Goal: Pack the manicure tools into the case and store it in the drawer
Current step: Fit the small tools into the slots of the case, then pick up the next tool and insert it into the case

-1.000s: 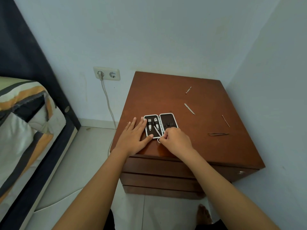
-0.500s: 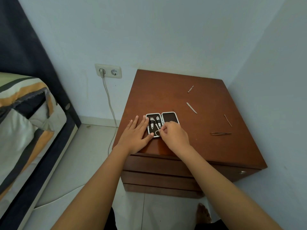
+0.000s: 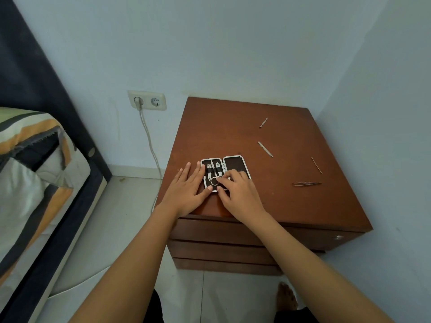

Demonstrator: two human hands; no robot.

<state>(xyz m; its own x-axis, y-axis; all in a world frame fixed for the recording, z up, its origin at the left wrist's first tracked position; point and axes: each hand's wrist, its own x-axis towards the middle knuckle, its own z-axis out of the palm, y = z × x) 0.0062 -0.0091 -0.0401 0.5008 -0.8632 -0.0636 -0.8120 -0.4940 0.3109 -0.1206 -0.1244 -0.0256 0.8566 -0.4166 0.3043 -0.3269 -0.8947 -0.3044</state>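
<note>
Case (image 3: 235,164) lies open nr nightstand (image 3: 233,127) front edge; left hand (image 3: 186,191) flat, unclenched, pinning its left half; right hand (image 3: 238,193) pinching scissors (image 3: 214,181); seat handle rings under strap w/o sliding case; four tools loose toward right edge.

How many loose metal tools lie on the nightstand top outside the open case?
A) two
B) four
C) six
B: four loose tools lie right of the case: a small tool at the back, a file, a thin stick and tweezers.
</note>
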